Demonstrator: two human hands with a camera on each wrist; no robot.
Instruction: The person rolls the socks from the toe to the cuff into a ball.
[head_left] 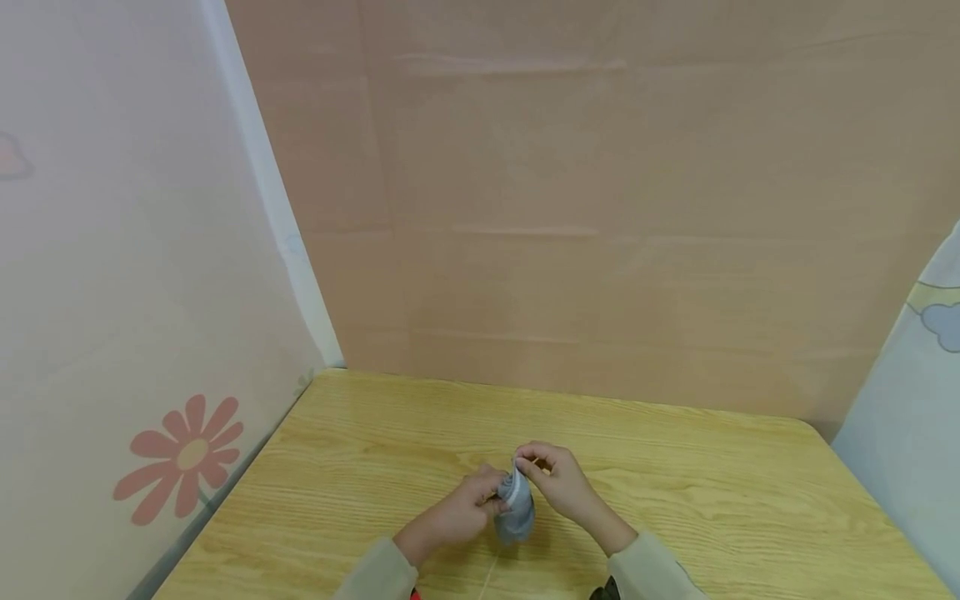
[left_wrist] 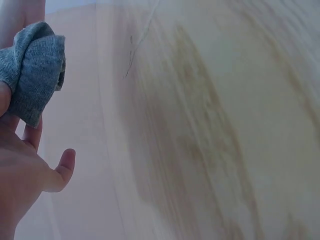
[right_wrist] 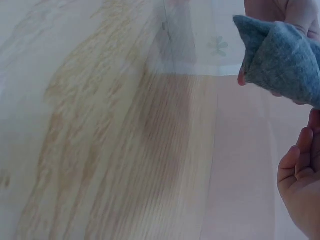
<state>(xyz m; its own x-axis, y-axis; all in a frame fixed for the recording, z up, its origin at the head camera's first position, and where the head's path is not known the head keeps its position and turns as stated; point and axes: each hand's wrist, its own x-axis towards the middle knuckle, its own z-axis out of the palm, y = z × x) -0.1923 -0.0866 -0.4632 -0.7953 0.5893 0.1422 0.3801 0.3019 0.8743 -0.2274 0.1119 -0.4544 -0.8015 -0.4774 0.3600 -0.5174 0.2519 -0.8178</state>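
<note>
Here it is, low at six o'clock in the head view: your grey cloth bundle (head_left: 515, 518), held between your hands over the wooden table (head_left: 337, 467). Your left hand (head_left: 459, 510) comes in from nine o'clock, clamped on the bundle's side; your right hand (head_left: 561, 482), at one o'clock of it, has thumb and forefinger together, pinching the cloth's raised top edge. Careful! That small pinch could slip off the edge if you tug hard, and a loosened left grip could let the folds spring apart or the bundle drop. Quick count: one bundle, two hands, two pale sleeves (head_left: 651, 570), one table. Further out, one brown backdrop (head_left: 600, 208) fills twelve o'clock, and one big red flower (head_left: 192, 454) sits at eight on the pale left-hand wall (head_left: 135, 275).
</note>
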